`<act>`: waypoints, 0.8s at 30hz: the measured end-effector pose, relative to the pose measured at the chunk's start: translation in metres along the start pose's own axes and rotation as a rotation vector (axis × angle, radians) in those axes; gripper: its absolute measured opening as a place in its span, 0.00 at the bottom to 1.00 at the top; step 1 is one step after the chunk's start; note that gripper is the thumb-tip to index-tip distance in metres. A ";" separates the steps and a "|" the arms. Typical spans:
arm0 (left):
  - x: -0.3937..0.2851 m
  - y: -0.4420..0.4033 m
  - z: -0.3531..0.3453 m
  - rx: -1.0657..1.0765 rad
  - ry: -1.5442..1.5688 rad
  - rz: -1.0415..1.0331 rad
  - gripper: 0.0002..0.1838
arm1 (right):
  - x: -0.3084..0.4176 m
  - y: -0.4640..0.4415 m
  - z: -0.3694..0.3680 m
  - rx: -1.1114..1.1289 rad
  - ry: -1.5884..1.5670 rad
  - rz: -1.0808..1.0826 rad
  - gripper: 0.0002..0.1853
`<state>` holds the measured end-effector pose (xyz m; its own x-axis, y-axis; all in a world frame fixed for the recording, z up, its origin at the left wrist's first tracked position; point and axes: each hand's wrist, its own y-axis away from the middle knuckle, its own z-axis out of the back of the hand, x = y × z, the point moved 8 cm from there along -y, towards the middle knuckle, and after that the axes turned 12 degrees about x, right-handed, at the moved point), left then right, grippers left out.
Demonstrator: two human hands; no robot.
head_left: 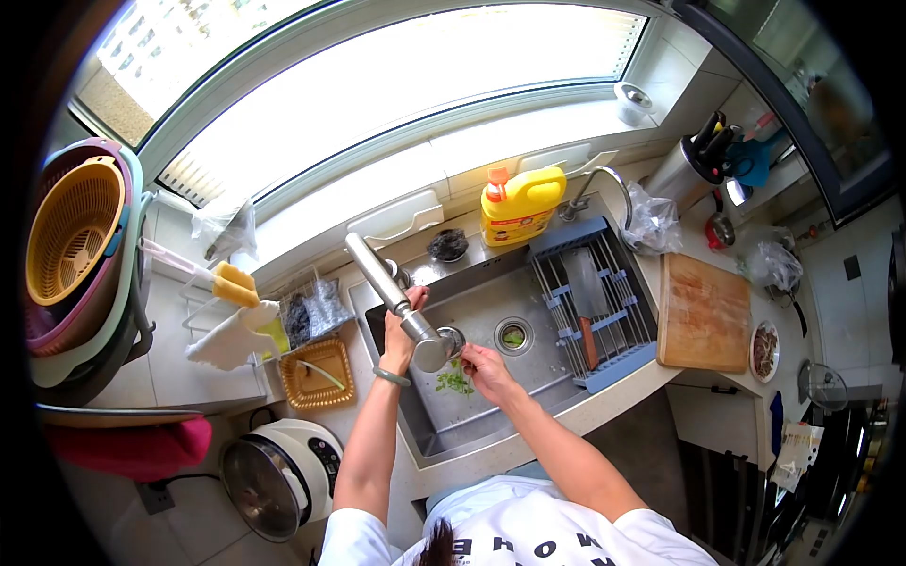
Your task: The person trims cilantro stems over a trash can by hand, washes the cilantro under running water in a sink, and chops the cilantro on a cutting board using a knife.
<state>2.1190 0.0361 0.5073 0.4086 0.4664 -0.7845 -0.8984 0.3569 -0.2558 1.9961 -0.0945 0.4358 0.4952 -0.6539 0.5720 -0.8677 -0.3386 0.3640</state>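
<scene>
My left hand (401, 330) is at the big metal faucet (377, 274), beside its spout over the left part of the steel sink (472, 325); the spout partly covers its fingers. Just right of the faucet head, my right hand (486, 373) has its fingers pinched on the edge of a small round metal piece (452, 340). Green leaf bits (455, 379) lie on the sink floor below. The drain (513, 336) also holds some green scraps. A rack (580, 307) with a knife (588, 340) on it spans the sink's right side.
Behind the sink stands a yellow jug (521, 209). A cutting board (703, 313) and a plate (764, 350) are to the right. A golden basket (317, 374), a rice cooker (283, 476) and stacked basins (80, 236) are on the left.
</scene>
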 end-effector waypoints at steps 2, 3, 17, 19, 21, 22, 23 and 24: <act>-0.002 0.001 0.000 0.012 -0.003 0.011 0.09 | -0.001 -0.001 0.001 0.000 0.002 0.001 0.09; 0.000 0.003 -0.001 0.013 -0.003 0.010 0.09 | 0.000 0.000 0.000 0.000 0.002 0.002 0.09; 0.002 0.097 -0.066 0.074 0.421 0.434 0.08 | 0.016 0.013 -0.006 -0.111 0.235 0.033 0.10; 0.001 0.097 -0.067 0.031 0.505 0.523 0.08 | 0.013 0.013 0.001 -0.126 0.283 0.037 0.11; -0.003 0.094 -0.069 0.052 0.582 0.648 0.09 | 0.017 0.015 0.002 -0.143 0.331 0.050 0.11; -0.009 0.089 -0.069 0.056 0.583 0.644 0.09 | 0.020 0.018 0.001 -0.156 0.331 0.043 0.11; -0.017 0.084 -0.075 0.081 0.748 0.615 0.09 | 0.023 0.022 0.001 -0.172 0.332 0.035 0.11; -0.023 0.081 -0.082 0.106 0.913 0.584 0.09 | 0.021 0.023 0.008 -0.177 0.333 0.039 0.11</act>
<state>2.0237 -0.0122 0.4581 -0.3900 -0.1746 -0.9041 -0.8787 0.3641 0.3087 1.9865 -0.1216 0.4506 0.4749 -0.3987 0.7846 -0.8793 -0.1771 0.4422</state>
